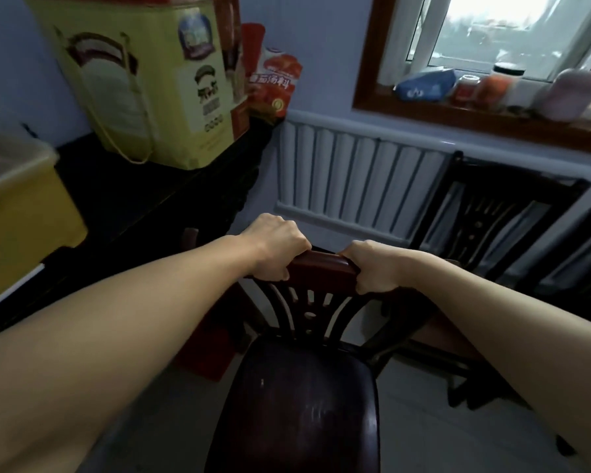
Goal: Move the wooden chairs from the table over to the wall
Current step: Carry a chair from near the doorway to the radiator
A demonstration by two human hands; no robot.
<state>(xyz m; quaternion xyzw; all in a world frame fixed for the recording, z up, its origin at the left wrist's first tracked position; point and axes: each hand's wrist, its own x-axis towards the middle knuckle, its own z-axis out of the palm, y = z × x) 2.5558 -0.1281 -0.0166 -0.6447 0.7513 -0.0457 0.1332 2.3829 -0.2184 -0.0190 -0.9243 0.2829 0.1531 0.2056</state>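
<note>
Both hands clamp the top rail of the dark wooden chair point(297, 387), left hand point(275, 247) and right hand point(372, 268) close together. It's mid-carry, near the radiator point(348, 179) wall; next, set it beside the second chair point(492, 216) far right.

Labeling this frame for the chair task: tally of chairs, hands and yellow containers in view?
Wooden chairs: 2, one gripped by its top rail, one by the radiator
Hands: 2, left hand, right hand, both gripping the rail
Yellow containers: 2, carton, bin
Total: 6
</note>
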